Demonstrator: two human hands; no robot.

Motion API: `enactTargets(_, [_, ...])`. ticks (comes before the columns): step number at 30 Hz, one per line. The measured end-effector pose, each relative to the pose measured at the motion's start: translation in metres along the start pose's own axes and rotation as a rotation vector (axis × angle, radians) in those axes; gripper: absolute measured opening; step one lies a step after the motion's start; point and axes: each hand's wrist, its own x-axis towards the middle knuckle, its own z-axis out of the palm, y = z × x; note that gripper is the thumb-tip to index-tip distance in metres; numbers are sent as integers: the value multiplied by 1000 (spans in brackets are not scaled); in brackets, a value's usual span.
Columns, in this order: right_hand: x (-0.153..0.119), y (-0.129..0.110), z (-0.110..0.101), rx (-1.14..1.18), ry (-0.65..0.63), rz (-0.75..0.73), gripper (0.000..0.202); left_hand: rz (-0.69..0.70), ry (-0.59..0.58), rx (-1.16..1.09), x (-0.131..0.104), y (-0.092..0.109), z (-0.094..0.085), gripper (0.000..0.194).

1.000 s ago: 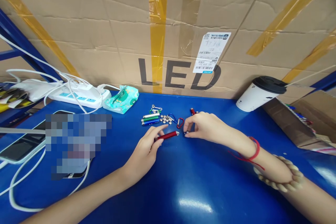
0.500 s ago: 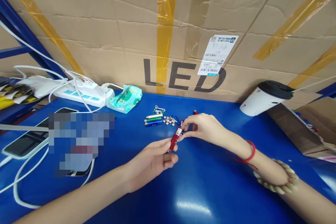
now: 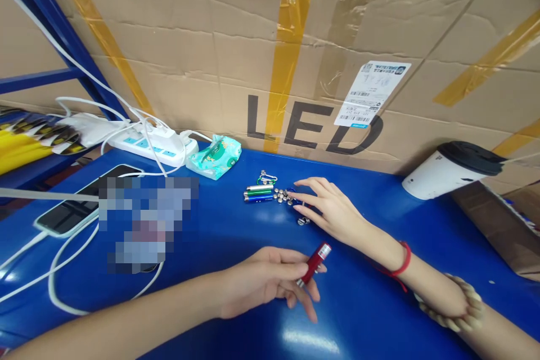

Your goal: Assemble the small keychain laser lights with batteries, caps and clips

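- Your left hand [image 3: 270,277] has the red tube [image 3: 314,264] pinched between thumb and fingers, the other fingers fanned loosely. You hold it slanted above the table [image 3: 202,230], labelled end away from you, probably so most of the barrel and one end stay clear.
- Your right hand [image 3: 337,212] is partly open, fingers spread and bent over the cells [image 3: 282,197]. Nothing shows gripped in it, but its underside is hidden, so you cannot be sure.
- A small metal piece [image 3: 302,221] lies just below your right fingertips, apart from the cells.
- The silver tube [image 3: 260,187], green tube [image 3: 258,193] and blue tube [image 3: 257,199] lie side by side left of the cells, seemingly grouped so each is easy to pick out. Clips [image 3: 266,179] lie just behind them.
- The cup [image 3: 436,174] stands off to the right, perhaps out of your way; its black lid hides the contents.
- The carton [image 3: 485,225] at far right is open; small coloured bits show inside, too small to name.
- The big box [image 3: 202,79] behind is taped and marked LED; its contents are hidden.
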Motion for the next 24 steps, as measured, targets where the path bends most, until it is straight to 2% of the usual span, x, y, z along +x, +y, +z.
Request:
enactTargets(5, [0,0,5,-50,13,-32,30,-27,-110,33,0,-5,2,19])
enactTargets(9, [2,-4,9,-100,53,-28,30,5,-167,63,0,-5,1,20])
enactTargets(14, [5,-4,16,-124,98,-18,25,-16,-187,107,-2,-2,0,22])
enactTargets(17, [6,0,20,-100,148,13,23,15,-188,83,-2,-8,-1,26])
enactTargets(20, [6,2,21,-65,169,32,18,37,-93,90,5,-22,-7,34])
enactTargets(23, [6,1,20,-31,172,69,18,60,92,74,18,-37,-17,49])
enactTargets(24, [6,1,19,-21,163,85,18,57,85,101,22,-40,-20,50])
